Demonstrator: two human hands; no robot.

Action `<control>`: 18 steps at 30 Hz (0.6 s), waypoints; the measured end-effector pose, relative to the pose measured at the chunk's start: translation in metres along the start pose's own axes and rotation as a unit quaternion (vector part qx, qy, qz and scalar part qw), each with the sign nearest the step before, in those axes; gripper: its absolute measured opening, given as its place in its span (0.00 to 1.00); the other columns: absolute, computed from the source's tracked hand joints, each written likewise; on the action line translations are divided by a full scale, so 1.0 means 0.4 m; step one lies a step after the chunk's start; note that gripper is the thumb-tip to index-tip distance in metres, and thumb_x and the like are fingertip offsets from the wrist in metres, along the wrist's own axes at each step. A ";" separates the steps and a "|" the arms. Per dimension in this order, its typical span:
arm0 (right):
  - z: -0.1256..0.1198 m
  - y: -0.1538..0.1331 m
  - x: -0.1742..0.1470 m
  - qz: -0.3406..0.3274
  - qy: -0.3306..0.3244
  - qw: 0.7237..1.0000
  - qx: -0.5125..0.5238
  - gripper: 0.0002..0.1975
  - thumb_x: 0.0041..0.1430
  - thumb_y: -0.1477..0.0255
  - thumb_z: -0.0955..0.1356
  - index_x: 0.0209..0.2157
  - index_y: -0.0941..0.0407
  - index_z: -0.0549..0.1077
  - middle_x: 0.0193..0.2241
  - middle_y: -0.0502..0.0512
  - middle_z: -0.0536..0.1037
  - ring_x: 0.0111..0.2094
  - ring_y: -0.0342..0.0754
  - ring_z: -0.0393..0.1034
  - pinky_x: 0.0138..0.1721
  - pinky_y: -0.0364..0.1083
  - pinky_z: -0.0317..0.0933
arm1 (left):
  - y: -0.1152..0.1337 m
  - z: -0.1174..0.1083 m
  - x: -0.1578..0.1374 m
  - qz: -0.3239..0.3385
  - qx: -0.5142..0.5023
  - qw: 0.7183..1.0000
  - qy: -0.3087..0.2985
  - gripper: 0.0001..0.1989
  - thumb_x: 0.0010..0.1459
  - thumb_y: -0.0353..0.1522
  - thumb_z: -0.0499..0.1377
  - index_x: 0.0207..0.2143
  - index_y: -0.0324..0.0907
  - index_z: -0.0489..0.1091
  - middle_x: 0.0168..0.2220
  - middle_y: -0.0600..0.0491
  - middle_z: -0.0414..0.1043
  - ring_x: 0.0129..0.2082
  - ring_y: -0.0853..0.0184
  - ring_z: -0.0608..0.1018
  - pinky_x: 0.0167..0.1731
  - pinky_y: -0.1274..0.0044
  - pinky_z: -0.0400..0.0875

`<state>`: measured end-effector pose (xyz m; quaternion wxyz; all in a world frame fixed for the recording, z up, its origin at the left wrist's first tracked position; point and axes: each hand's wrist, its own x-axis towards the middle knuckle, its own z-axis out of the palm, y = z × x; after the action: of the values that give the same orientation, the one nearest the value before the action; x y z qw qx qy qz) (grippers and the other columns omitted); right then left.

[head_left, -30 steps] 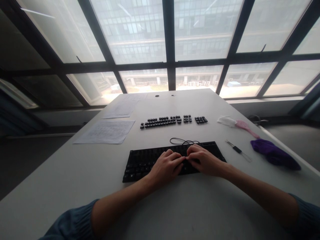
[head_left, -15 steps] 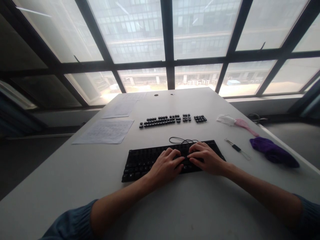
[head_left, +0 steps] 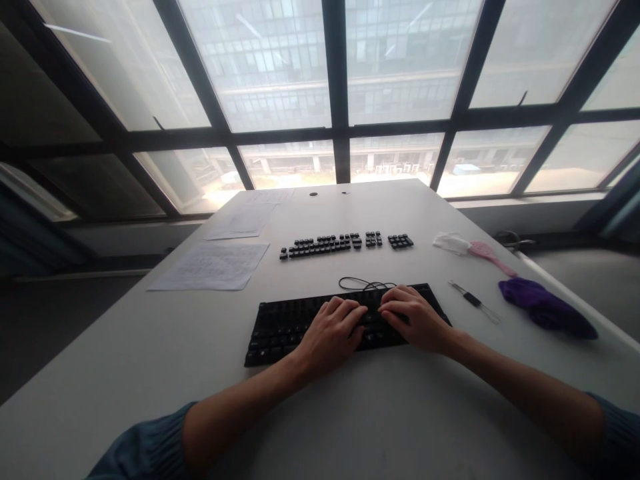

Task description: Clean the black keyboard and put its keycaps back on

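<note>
A black keyboard [head_left: 285,333] lies slightly tilted on the white table, with its right part partly covered by both hands. My left hand [head_left: 333,327] rests over the middle keys, its fingers bent forward and the thumb low, with nothing visible in it. Just to its right, my right hand [head_left: 413,317] lies over the right-hand keys, fingers reaching left. A narrow gap separates the fingertips of the two hands. What lies beneath the fingers is hidden. Behind the keyboard, loose black keycaps [head_left: 320,247] stand in rows grouped like a keyboard layout.
A coiled black cable [head_left: 355,283] lies behind the keyboard. To the right are a wire keycap puller [head_left: 473,299], a purple cloth [head_left: 545,307], a pink brush [head_left: 485,252] and a crumpled white wipe [head_left: 450,242]. Written paper sheets [head_left: 210,265] lie at left. Windows [head_left: 280,60] rise beyond the table.
The fingertips of my two hands, close together before over the keys, have drawn slightly apart. The view has tipped up a little; the keyboard and keycaps stay in place.
</note>
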<state>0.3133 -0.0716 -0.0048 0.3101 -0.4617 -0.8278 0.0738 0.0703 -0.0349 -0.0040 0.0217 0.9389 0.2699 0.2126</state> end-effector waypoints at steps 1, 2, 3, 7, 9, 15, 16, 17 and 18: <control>-0.001 0.002 0.000 0.002 0.015 1.000 0.005 0.08 0.67 0.72 0.66 0.37 0.54 0.78 0.40 0.56 0.78 0.43 0.51 0.68 0.48 0.53 0.61 | -0.002 -0.001 -0.002 -0.004 0.002 1.000 0.011 0.17 0.66 0.33 0.56 0.56 0.42 0.69 0.50 0.48 0.72 0.49 0.59 0.71 0.50 0.65 0.69; -0.001 0.002 0.000 0.002 0.024 1.000 0.008 0.08 0.67 0.72 0.66 0.37 0.54 0.78 0.40 0.56 0.78 0.43 0.51 0.68 0.48 0.53 0.61 | -0.004 -0.002 -0.003 -0.006 0.004 1.000 0.018 0.16 0.66 0.33 0.55 0.56 0.43 0.69 0.50 0.48 0.72 0.49 0.59 0.71 0.49 0.65 0.69; -0.001 0.002 0.000 -0.001 0.024 1.000 0.010 0.08 0.67 0.72 0.66 0.37 0.55 0.78 0.39 0.56 0.78 0.42 0.51 0.68 0.48 0.53 0.61 | -0.005 -0.004 -0.004 -0.004 0.007 1.000 0.019 0.16 0.67 0.33 0.55 0.55 0.44 0.70 0.50 0.48 0.73 0.48 0.59 0.71 0.49 0.65 0.69; 0.006 -0.003 -0.003 -0.019 -0.005 1.000 0.001 0.08 0.67 0.71 0.67 0.35 0.53 0.79 0.39 0.55 0.77 0.43 0.50 0.67 0.49 0.54 0.61 | -0.001 -0.005 -0.004 0.006 0.015 1.000 -0.009 0.15 0.66 0.35 0.56 0.54 0.48 0.71 0.50 0.49 0.72 0.49 0.58 0.70 0.46 0.65 0.69; 0.011 -0.004 -0.005 -0.023 -0.015 1.000 -0.011 0.08 0.67 0.70 0.67 0.34 0.53 0.79 0.39 0.54 0.77 0.43 0.51 0.67 0.49 0.54 0.61 | 0.003 -0.005 -0.004 0.004 0.022 0.999 -0.024 0.15 0.66 0.36 0.57 0.54 0.49 0.72 0.51 0.49 0.71 0.50 0.57 0.70 0.47 0.64 0.69; 0.015 -0.006 -0.005 -0.030 0.006 1.000 0.000 0.08 0.67 0.72 0.66 0.34 0.54 0.77 0.38 0.55 0.77 0.42 0.51 0.67 0.47 0.53 0.62 | 0.007 -0.009 -0.002 -0.005 0.011 1.000 -0.022 0.17 0.65 0.35 0.58 0.56 0.47 0.70 0.52 0.48 0.71 0.51 0.57 0.70 0.48 0.64 0.70; 0.015 -0.005 -0.004 -0.030 0.020 0.999 0.008 0.08 0.67 0.72 0.66 0.35 0.54 0.77 0.38 0.55 0.77 0.42 0.50 0.67 0.47 0.53 0.63 | 0.006 -0.010 -0.002 -0.006 0.009 1.000 -0.017 0.18 0.65 0.34 0.58 0.57 0.47 0.69 0.52 0.48 0.71 0.50 0.57 0.70 0.48 0.64 0.70; 0.015 -0.005 -0.003 -0.028 0.033 0.999 0.015 0.08 0.67 0.73 0.66 0.36 0.54 0.77 0.37 0.55 0.77 0.41 0.50 0.67 0.47 0.53 0.63 | 0.004 -0.011 -0.001 -0.007 0.008 1.000 -0.012 0.19 0.65 0.34 0.58 0.58 0.46 0.68 0.51 0.47 0.71 0.50 0.57 0.70 0.48 0.64 0.70; 0.015 -0.005 -0.002 -0.027 0.043 0.999 0.019 0.08 0.67 0.73 0.65 0.36 0.54 0.77 0.37 0.56 0.77 0.41 0.50 0.68 0.46 0.52 0.63 | 0.002 -0.011 0.000 -0.007 0.008 1.000 -0.007 0.19 0.65 0.34 0.57 0.58 0.45 0.68 0.51 0.47 0.72 0.50 0.57 0.70 0.48 0.64 0.70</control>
<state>0.3086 -0.0724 -0.0092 0.3557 -0.4361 -0.8244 0.0611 0.0687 -0.0360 0.0002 0.0180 0.9385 0.2784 0.2036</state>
